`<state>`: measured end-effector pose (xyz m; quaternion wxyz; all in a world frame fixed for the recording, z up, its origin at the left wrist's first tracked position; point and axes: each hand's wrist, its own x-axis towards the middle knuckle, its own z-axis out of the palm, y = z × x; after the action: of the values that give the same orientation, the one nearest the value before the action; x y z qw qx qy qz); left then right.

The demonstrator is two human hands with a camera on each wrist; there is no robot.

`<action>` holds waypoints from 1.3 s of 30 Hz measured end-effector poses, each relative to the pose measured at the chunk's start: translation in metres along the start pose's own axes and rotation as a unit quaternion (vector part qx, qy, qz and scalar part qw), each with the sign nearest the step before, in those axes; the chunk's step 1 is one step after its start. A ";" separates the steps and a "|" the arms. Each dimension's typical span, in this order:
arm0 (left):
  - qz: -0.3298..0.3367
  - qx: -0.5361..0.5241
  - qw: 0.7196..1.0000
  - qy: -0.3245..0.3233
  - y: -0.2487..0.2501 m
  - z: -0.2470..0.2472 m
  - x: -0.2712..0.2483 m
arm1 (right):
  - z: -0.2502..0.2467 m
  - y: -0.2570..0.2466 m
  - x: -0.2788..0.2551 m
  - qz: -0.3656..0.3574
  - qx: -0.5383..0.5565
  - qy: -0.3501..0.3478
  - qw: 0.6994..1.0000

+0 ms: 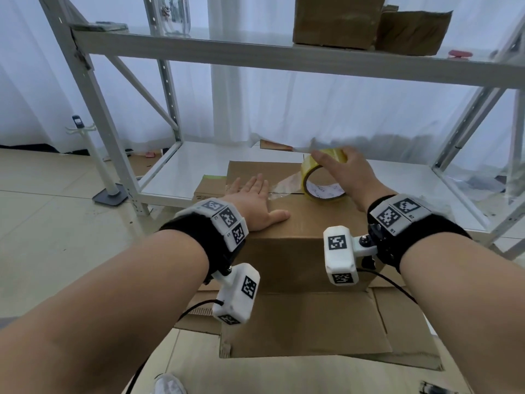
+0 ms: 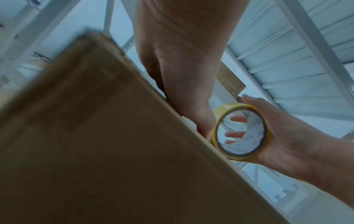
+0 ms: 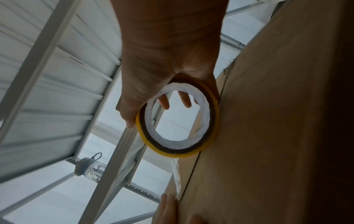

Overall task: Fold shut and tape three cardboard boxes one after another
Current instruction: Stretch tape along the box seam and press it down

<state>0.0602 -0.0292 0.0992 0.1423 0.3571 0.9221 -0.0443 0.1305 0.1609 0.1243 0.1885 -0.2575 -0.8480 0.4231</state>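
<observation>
On top of the box point(image 1: 306, 220), my left hand point(image 1: 252, 201) lies flat, fingers straight, pressing the tape's free end point(image 1: 274, 193) by the flap seam. My right hand point(image 1: 348, 177) curls around the yellow tape roll point(image 1: 322, 174), which stands on edge on the box top, right of the left hand. Clear tape point(image 3: 177, 177) stretches between roll and left hand. Box sits on the floor before the shelf point(image 1: 216, 163).

A white metal rack point(image 1: 93, 89) stands on the tiled floor point(image 1: 42, 200). A clear bottle point(image 1: 176, 15) sits near the left end of its upper shelf point(image 1: 227, 48), a red object point(image 1: 460, 54) near the right end. A white stand point(image 1: 99, 166) rises left of the rack.
</observation>
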 end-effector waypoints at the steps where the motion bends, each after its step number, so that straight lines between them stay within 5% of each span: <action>1: 0.007 -0.001 1.000 0.000 0.006 0.000 0.003 | 0.001 0.000 0.000 0.005 -0.010 -0.003 1.000; 7: 0.022 -0.052 0.998 -0.001 0.021 0.001 0.010 | 0.003 -0.002 0.001 0.041 0.019 -0.013 0.999; 14: -0.100 -0.129 0.987 -0.008 -0.001 -0.003 -0.002 | -0.007 0.018 -0.005 0.090 -0.029 -0.020 0.995; 25: -0.087 -0.111 0.990 0.025 -0.038 -0.016 0.001 | -0.003 -0.005 -0.011 0.094 -0.023 -0.080 0.992; 34: 0.014 0.069 0.993 -0.092 -0.019 -0.021 -0.021 | 0.015 -0.045 -0.016 -0.072 -0.014 -0.007 0.997; 39: 0.017 -0.007 1.000 -0.007 -0.025 0.005 -0.024 | 0.025 -0.057 -0.017 -0.107 -0.155 -0.022 0.982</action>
<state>0.0611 -0.0642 0.1009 0.1522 0.3717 0.9150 -0.0379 0.1147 0.1062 0.1547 0.1721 -0.1816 -0.9299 0.2698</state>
